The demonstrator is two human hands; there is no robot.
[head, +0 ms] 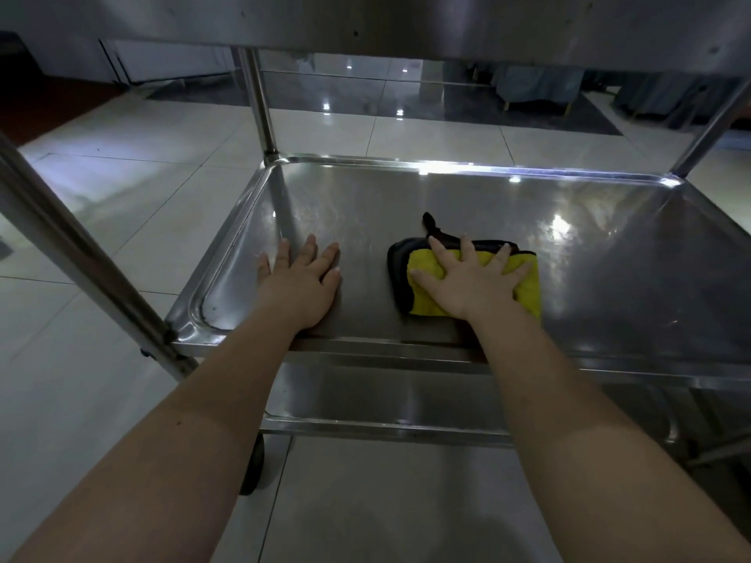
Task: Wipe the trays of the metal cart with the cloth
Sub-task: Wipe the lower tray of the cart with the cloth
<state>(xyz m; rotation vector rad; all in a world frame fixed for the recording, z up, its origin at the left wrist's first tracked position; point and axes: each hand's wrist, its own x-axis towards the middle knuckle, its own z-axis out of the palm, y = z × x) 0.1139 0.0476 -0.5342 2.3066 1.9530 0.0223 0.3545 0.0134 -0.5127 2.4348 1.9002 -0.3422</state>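
Right hand (473, 280) presses flat, fingers spread, on the yellow-and-black cloth (524, 284) mid-tray; left hand (302, 278), flat and empty, braces at nine o'clock on the middle tray (609, 245). Wiping looks underway; next likely sweeps toward three o'clock.

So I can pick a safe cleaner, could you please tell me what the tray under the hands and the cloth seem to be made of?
The tray looks like stainless steel, polished and glossy: it mirrors the lights and shows fine swirl marks. The cloth seems a plush microfibre, matte yellow with a dark backing; the exact fibre cannot be told.
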